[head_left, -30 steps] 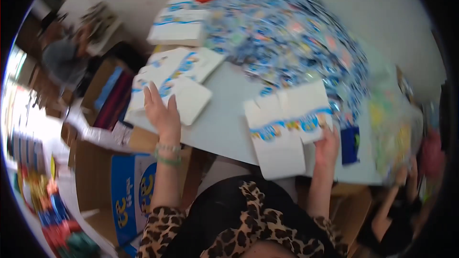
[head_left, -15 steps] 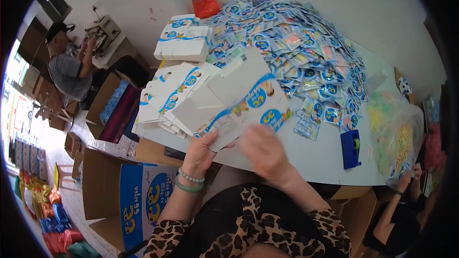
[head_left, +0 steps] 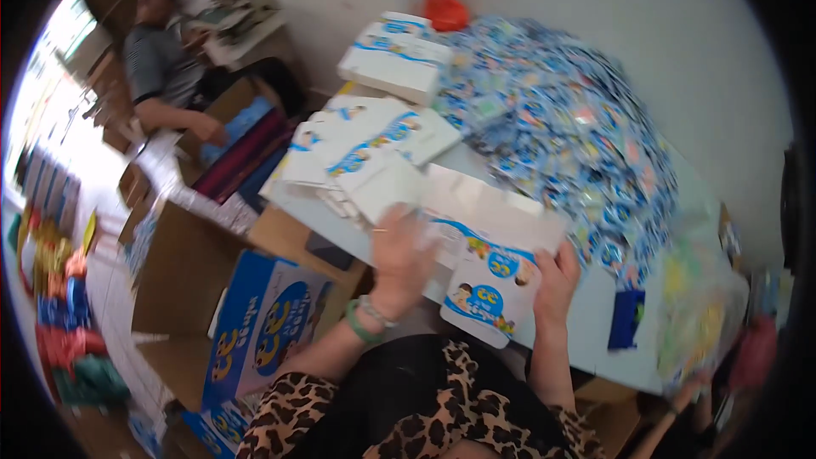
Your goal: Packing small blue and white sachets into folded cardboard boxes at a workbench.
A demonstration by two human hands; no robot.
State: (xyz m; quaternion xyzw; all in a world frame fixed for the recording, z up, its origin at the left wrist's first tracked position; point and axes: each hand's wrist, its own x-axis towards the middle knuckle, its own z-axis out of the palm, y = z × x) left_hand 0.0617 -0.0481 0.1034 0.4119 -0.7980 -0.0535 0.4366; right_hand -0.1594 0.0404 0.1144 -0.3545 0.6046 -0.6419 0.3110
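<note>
A white printed carton (head_left: 486,293) with blue ovals and opened flaps hangs over the table's front edge. My right hand (head_left: 557,282) grips its right side, fingers at the edge and thumb toward me. At the carton's left side is my left hand (head_left: 401,257), wearing a beaded bracelet and a green bangle. Its fingers are smeared by motion, so whether it touches the carton is unclear. Flat white cartons (head_left: 365,149) lie in a loose, overlapping stack just beyond that hand.
White boxes (head_left: 395,64) stand behind the flat cartons. A large heap of small blue packets (head_left: 569,127) covers the table's back and right. A blue tape dispenser (head_left: 626,320) and clear plastic bag (head_left: 705,314) lie right. An open cardboard box (head_left: 183,276) stands left; a person (head_left: 161,59) sits beyond.
The carton has turned and shifted right, from my left hand to my right. My left hand now blurs at its left side. The view has swung; the seated person's arm has lowered to a box.
</note>
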